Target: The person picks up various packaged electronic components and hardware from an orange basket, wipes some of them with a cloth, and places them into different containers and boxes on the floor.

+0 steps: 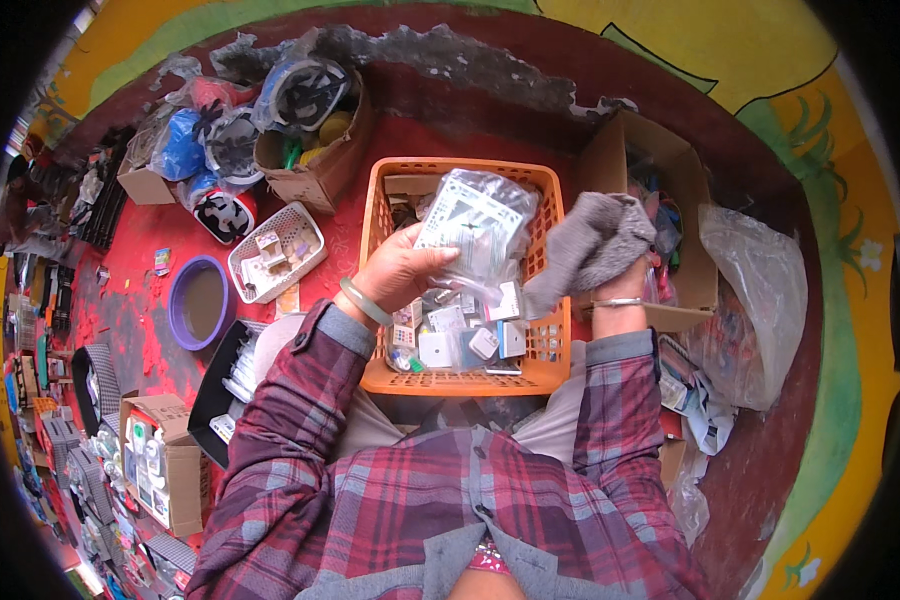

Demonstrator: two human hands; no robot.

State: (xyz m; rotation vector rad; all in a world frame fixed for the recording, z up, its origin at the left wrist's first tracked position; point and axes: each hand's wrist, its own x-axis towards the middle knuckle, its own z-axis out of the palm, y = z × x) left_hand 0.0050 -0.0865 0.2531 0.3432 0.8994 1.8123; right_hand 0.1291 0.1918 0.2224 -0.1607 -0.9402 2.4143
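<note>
Nearest the body, the near wall of an orange basket [460,383] stands just beyond the person's knees, and small boxes and packets [436,350] lie jumbled inside it. Above them, the left hand [400,272] is closed on a clear plastic packet [478,222], thumb pressed across its near side, the fingers beneath mostly hidden. The right hand [630,283] appears to have hold of a bunched grey cloth [602,240]; how tightly its fingers close cannot be told. The step in hand seems to be handling the packet with the cloth ready beside it; the next move probably calls for a steady pinch, since the film looks slick and loose. The packet is wrinkled and shiny, with a flat pale piece bearing dark patterns inside, and it is held tilted over the basket. Farther off, open cardboard boxes [598,165] stand on the red floor [150,262].
</note>
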